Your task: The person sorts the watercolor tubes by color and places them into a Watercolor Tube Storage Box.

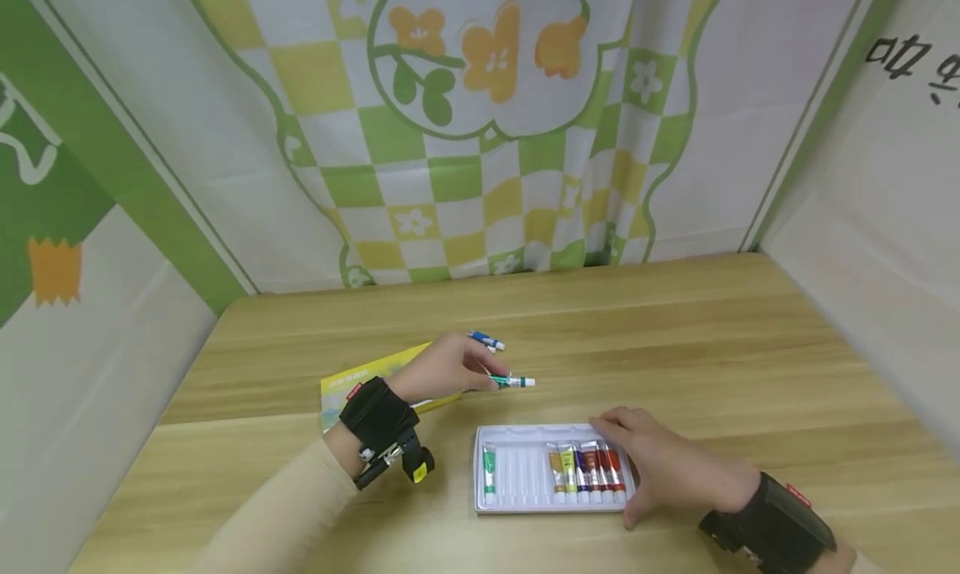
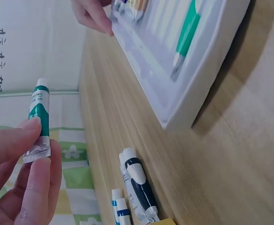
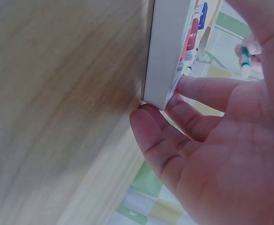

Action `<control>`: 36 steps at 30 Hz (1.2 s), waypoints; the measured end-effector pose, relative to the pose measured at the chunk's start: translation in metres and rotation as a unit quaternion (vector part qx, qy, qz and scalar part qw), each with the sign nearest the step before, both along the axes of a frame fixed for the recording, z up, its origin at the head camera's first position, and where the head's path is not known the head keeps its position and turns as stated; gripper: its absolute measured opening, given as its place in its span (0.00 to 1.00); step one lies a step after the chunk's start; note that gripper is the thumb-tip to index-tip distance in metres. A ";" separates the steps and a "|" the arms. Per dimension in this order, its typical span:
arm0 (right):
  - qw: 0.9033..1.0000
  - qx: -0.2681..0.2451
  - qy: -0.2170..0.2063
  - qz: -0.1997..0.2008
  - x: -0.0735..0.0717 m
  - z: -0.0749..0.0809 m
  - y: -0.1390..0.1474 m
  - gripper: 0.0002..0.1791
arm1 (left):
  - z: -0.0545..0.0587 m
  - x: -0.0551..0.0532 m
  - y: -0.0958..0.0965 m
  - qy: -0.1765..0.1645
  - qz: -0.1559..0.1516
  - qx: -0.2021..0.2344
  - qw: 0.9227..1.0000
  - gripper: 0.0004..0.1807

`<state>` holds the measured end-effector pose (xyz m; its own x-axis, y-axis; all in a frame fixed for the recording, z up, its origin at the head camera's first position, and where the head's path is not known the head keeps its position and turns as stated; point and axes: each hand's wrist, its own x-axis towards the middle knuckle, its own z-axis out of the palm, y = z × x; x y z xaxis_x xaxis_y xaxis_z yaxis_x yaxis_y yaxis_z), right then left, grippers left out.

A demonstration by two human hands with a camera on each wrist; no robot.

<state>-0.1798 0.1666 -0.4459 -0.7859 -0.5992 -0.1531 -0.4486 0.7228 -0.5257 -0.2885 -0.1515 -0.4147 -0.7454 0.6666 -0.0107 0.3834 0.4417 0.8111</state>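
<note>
My left hand pinches a green paint tube by its flat crimped end, white cap pointing away from the fingers. It is held above the table, beyond the white plastic tray. At the tray's right end, my right hand grips the edge, fingers bent round the far corner and thumb by the near corner. One lighter green tube lies in the leftmost slot. Several tubes, ochre, yellow, dark blue, brown and red, fill the right slots; bare slots lie between.
A yellow box lies on the wooden table, partly hidden by my left hand and wrist. Beyond that hand are blue-marked tubes; a black-marked tube lies near them. A checked cloth hangs behind the table.
</note>
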 end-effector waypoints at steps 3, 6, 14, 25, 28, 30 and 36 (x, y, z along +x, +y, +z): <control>1.000 0.000 -0.014 -0.005 0.000 -0.002 0.000 0.65 | 0.001 0.007 -0.005 -0.007 -0.018 0.013 1.000 0.07; 0.999 -0.002 -0.034 -0.007 0.005 -0.007 -0.001 0.65 | -0.001 0.015 -0.009 -0.023 -0.036 0.016 0.999 0.07; 0.999 -0.007 -0.039 -0.010 0.012 -0.015 -0.003 0.65 | -0.005 0.027 -0.009 -0.072 -0.016 -0.014 0.997 0.05; 0.999 0.006 -0.034 -0.028 0.002 0.000 -0.005 0.65 | 0.011 0.023 -0.011 -0.091 -0.039 -0.017 0.995 0.03; 0.999 0.006 -0.033 -0.025 0.002 0.000 -0.006 0.65 | 0.011 0.026 -0.009 -0.097 -0.033 -0.025 0.994 0.03; 0.999 0.007 -0.031 -0.021 0.001 0.000 -0.006 0.64 | 0.011 0.028 -0.007 -0.100 -0.031 -0.032 0.994 0.04; 1.000 0.009 -0.014 -0.013 -0.004 0.001 -0.002 0.63 | 0.011 0.023 -0.001 -0.112 -0.046 -0.041 0.992 0.04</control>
